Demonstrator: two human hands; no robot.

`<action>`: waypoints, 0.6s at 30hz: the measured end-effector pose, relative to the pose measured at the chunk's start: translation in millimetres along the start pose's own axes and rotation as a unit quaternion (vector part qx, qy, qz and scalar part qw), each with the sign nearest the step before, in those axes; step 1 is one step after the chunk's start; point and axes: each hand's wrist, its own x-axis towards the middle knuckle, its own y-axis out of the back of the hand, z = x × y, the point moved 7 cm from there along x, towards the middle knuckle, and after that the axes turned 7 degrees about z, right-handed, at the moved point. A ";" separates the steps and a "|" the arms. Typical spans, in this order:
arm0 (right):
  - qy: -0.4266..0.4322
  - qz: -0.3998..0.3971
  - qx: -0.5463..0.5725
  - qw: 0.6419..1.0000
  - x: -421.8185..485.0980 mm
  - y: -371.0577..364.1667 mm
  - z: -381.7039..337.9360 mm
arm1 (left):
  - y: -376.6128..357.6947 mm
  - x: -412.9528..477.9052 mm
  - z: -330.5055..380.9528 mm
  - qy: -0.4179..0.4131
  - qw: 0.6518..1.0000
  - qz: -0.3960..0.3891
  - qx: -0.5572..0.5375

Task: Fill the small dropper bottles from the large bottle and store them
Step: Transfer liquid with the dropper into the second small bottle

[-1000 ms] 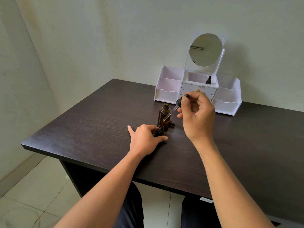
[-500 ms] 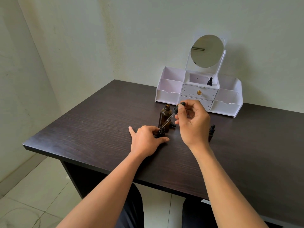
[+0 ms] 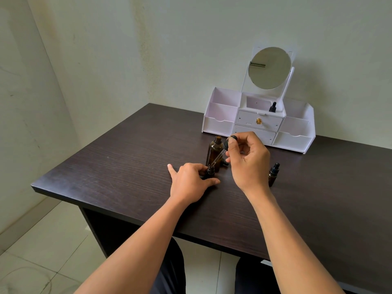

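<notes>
A large amber bottle stands uncapped on the dark table. In front of it my left hand steadies a small open dropper bottle on the tabletop. My right hand pinches a black-bulbed glass dropper, tilted, its tip at the small bottle's mouth. A capped small dropper bottle stands to the right of my right hand. Another capped one sits in the white organizer.
The white organizer with drawers, side compartments and a round mirror stands at the table's back against the wall. A small black cap lies beside the large bottle. The table's front edge runs close to my forearms.
My right hand has lowered the dropper from above the large bottle down to the small bottle's mouth. The left hand has stayed on the small bottle.
</notes>
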 end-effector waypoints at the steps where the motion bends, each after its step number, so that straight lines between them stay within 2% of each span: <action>1: 0.006 -0.003 -0.005 1.000 0.4 -0.4 -0.6 | 0.0 0.1 -0.1 0.000 1.000 0.001 0.001; 18: -0.018 -0.032 -0.005 0.999 1.0 -5.3 4.6 | -1.8 1.3 -0.9 -0.004 1.000 -0.005 0.003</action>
